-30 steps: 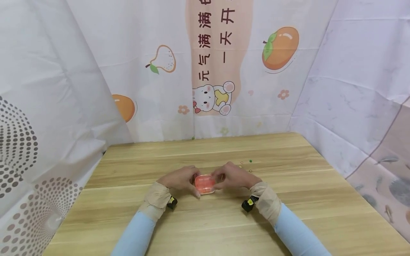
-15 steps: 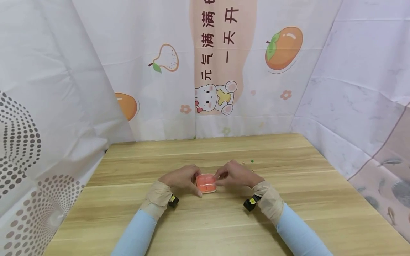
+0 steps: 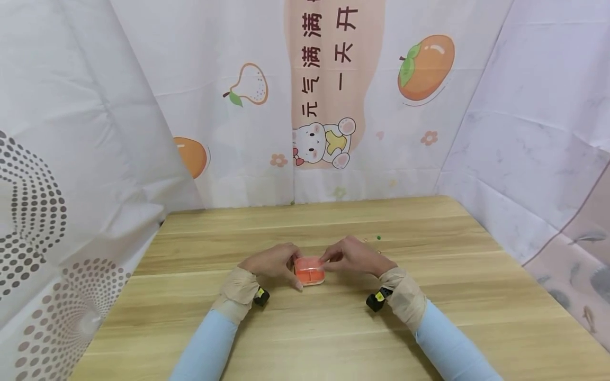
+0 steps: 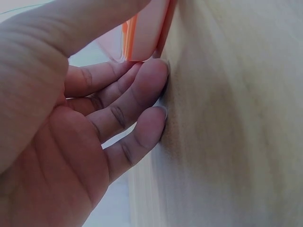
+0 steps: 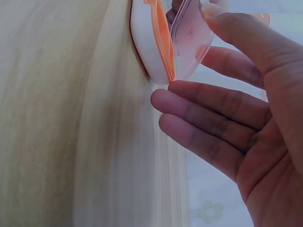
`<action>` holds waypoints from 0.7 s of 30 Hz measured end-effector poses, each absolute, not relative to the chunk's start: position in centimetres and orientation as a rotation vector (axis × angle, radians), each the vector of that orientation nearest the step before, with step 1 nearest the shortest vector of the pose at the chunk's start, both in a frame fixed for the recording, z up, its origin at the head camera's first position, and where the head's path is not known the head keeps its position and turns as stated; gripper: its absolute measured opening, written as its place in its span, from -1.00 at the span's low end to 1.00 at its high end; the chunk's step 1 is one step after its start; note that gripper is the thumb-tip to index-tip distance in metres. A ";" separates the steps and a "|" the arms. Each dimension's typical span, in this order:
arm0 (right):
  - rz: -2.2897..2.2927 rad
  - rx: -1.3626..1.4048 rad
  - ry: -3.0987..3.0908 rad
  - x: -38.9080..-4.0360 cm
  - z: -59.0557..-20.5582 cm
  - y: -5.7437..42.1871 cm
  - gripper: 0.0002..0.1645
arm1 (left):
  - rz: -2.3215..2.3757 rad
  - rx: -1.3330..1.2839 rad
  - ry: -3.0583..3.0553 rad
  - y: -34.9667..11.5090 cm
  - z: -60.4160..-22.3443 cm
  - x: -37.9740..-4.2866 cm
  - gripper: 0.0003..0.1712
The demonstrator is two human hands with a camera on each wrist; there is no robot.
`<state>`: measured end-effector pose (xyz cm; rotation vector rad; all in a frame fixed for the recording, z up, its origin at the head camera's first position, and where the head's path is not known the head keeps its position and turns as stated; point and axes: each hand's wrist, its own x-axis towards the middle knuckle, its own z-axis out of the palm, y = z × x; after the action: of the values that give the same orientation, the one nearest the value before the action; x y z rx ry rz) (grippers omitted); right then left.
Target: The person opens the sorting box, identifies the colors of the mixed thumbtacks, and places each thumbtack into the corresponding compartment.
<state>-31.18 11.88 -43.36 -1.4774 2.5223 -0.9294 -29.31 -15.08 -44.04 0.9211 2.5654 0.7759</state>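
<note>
A small pill box [image 3: 310, 277] with a white base and orange compartments sits on the table between both hands. Its clear lid [image 5: 193, 40] is tilted up from the base, with a gap showing in the right wrist view. My left hand [image 3: 275, 261] holds the box by its left side, thumb in front and fingers behind; the left wrist view shows fingertips close along the tabletop. My right hand [image 3: 355, 256] pinches the lid's edge between thumb and index finger. The other fingers of that hand stretch out beside the box's orange rim [image 5: 163, 45].
Beyond the right hand lie a tiny green piece [image 3: 378, 237] and a couple of small pale pieces. The wooden table [image 3: 305, 333] ends at a white printed curtain [image 3: 243, 180] at the back, with more sheets at both sides.
The lid has come up at the front, and the orange compartments show more plainly. My right hand has moved slightly up and away; my left hand keeps its hold on the box.
</note>
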 end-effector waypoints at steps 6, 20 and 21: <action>-0.932 -1.492 2.521 -31.4 -43.3 11.8 -0.82 | 0.783 0.917 2.573 -15.2 -44.0 -29.3 -0.27; -0.971 -1.495 2.587 -31.5 -43.6 12.0 -0.79 | 0.805 0.858 2.559 -15.1 -43.8 -29.1 -0.30; -0.967 -1.499 2.604 -31.5 -43.6 11.9 -0.78 | 0.802 0.854 2.562 -15.1 -43.9 -29.1 -0.29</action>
<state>-31.51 11.94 -43.55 -1.4989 2.6042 -0.9669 -29.13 -15.12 -43.85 0.8537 2.5615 0.8016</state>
